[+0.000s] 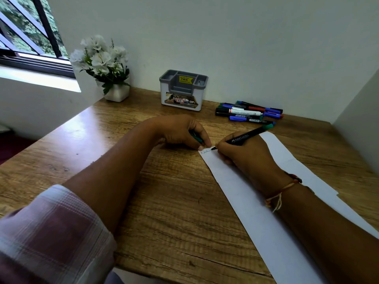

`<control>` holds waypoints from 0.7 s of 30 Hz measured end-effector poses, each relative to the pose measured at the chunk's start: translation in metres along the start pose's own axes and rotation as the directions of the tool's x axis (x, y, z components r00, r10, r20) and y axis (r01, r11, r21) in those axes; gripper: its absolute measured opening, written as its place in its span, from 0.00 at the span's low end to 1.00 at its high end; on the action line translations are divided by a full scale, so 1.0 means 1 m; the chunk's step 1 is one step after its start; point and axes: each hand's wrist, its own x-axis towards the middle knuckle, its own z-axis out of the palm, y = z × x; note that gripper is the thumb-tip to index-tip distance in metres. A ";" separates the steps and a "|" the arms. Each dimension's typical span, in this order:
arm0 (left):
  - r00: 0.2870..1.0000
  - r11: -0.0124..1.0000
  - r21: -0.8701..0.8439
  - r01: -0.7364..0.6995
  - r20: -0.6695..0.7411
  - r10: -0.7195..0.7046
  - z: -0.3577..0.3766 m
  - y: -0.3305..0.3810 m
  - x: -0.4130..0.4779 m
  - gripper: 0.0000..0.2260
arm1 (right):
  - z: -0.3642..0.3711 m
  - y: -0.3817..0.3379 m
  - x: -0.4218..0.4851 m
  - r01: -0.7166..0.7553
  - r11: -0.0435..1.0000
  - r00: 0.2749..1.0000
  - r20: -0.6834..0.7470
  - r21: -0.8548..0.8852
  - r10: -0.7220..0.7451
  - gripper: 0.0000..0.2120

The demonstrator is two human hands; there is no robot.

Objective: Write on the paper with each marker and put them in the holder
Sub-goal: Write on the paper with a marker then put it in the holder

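The right hand [246,158] gripped a green marker [244,137] on the paper [256,212], the left hand [180,130] pinched its cap [196,138]; beyond that grip the pile [249,112] waited, the holder [183,90] showing 0

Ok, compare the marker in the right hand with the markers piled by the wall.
The held marker is uncapped (cap in the left hand), tilted, tip on the paper, gripped by the right hand; the piled markers lie capped and flat on the table. Its end is green; theirs mix blue, red, green. Both are slim markers.
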 end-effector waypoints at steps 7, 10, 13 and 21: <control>1.000 1.000 -0.025 0.003 0.006 -0.003 0.000 0.001 0.000 0.12 | 0.002 0.002 0.003 0.016 0.999 1.000 0.004 -0.038 -0.016 0.04; 1.000 1.000 -0.006 -0.002 0.003 0.002 0.000 0.002 -0.001 0.12 | 0.001 0.002 0.003 0.022 0.998 1.000 -0.003 -0.055 -0.022 0.04; 1.000 1.000 -0.002 -0.002 0.000 0.002 -0.001 0.003 -0.002 0.12 | 0.001 0.001 0.002 0.015 0.999 1.000 0.000 -0.050 -0.015 0.03; 1.000 1.000 0.014 -0.003 0.004 0.003 -0.001 0.002 0.000 0.12 | 0.001 0.002 0.004 0.015 0.998 1.000 -0.009 -0.060 -0.016 0.04</control>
